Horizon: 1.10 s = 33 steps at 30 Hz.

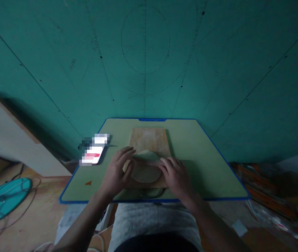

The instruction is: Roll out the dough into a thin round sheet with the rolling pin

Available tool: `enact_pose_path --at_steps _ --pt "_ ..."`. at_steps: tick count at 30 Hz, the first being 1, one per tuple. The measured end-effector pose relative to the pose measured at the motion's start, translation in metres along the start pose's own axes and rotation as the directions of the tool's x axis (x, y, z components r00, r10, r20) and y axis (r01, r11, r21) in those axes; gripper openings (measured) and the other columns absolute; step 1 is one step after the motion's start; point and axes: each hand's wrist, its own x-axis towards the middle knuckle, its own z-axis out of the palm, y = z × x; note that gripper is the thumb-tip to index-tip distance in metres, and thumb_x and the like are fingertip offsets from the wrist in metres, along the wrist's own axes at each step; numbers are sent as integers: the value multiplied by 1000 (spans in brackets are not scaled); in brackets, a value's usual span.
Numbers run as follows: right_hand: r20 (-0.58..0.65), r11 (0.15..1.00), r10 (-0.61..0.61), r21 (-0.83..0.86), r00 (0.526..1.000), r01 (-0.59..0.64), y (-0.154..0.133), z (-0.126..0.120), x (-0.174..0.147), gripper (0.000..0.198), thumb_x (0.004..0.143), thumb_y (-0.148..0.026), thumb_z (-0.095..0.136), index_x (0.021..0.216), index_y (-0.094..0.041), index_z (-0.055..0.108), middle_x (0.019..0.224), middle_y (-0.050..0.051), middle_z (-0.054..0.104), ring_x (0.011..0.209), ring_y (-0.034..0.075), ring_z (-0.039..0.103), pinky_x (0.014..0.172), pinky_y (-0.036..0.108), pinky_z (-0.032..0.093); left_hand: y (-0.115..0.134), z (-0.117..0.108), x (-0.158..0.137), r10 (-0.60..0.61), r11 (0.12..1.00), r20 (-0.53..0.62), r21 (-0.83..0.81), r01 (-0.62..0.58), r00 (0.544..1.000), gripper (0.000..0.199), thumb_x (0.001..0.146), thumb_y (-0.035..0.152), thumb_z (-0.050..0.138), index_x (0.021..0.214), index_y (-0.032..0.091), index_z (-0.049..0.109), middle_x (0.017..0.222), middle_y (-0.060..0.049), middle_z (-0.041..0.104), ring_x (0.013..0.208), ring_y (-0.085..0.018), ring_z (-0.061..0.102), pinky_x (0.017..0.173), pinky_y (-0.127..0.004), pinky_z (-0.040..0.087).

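A flat round of pale dough (146, 174) lies on a wooden cutting board (149, 136) in the middle of the table. Across the dough runs a thin rolling pin (147, 162), its ends hidden by my hands. My left hand (117, 169) is curled about the left end, with the thumb toward me and the fingers on the far side. At the right end, my right hand (175, 175) is closed over the pin with bent fingers. The dough shows on both sides of the pin.
The small light-green table (207, 175) has a blue rim and a dark handle loop (151, 193) at its front edge. A lit phone (95, 150) stands at its left side. A green wall (149, 70) rises right behind. Cables and a teal round thing (7, 199) lie on the floor at left.
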Motion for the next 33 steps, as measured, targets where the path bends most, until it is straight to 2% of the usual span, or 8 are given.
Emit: enact_pose_path --at_steps 2,8,14,18,22,28,30,33 --pt "-32 999 27 -20 999 -28 13 0 -1 24 103 -27 46 112 -21 68 99 9 72 90 25 66 79 37 50 -6 3 10 -53 998 -19 13 54 998 37 103 31 37 125 16 63 125 -15 68 117 -25 64 98 -43 55" --pt "-206 936 346 147 915 -321 73 -14 -34 43 103 -45 37 109 -19 70 98 14 73 87 29 68 73 41 53 -10 34 34 118 969 361 164 -187 925 50 101 43 46 140 14 56 152 -17 50 144 -30 43 116 -51 39" --pt "-177 814 543 349 821 -464 93 -22 -59 49 96 -59 40 102 -22 71 97 14 75 88 30 70 74 41 56 -5 49 28 46 958 322 255 -133 946 55 100 45 45 144 13 51 152 -18 50 145 -30 41 119 -52 34" --pt "-144 798 544 393 827 -457 82 -20 -51 50 95 -59 40 102 -20 71 97 15 76 88 30 71 72 40 56 19 64 20 -95 931 182 364 23 979 48 100 38 45 140 13 54 148 -19 53 142 -34 45 115 -57 38" --pt "-133 850 442 378 887 -367 62 -24 -33 44 98 -52 39 104 -21 71 97 13 75 88 28 71 73 37 55 34 72 15 -220 892 108 424 156 969 54 100 39 43 139 3 52 147 -26 51 142 -39 43 114 -59 38" --pt "-105 900 325 340 940 -274 51 -23 -28 42 100 -46 39 105 -20 72 98 13 75 91 28 71 76 38 55 -14 23 1 74 959 445 215 -187 893 82 92 66 52 153 12 39 159 -21 37 148 -34 34 117 -50 37" --pt "-91 885 363 344 928 -312 54 -16 -33 43 100 -47 38 105 -20 72 98 13 76 88 28 72 73 38 55 -24 14 -3 119 946 478 212 -246 870 88 90 70 52 156 15 33 162 -21 30 150 -35 30 118 -53 35" --pt "-79 874 404 328 911 -359 57 -9 -38 44 101 -48 38 106 -21 72 99 12 77 86 28 73 69 37 55 -19 27 -10 99 929 411 289 -233 906 82 95 66 45 154 10 35 158 -23 36 148 -37 34 117 -56 35"
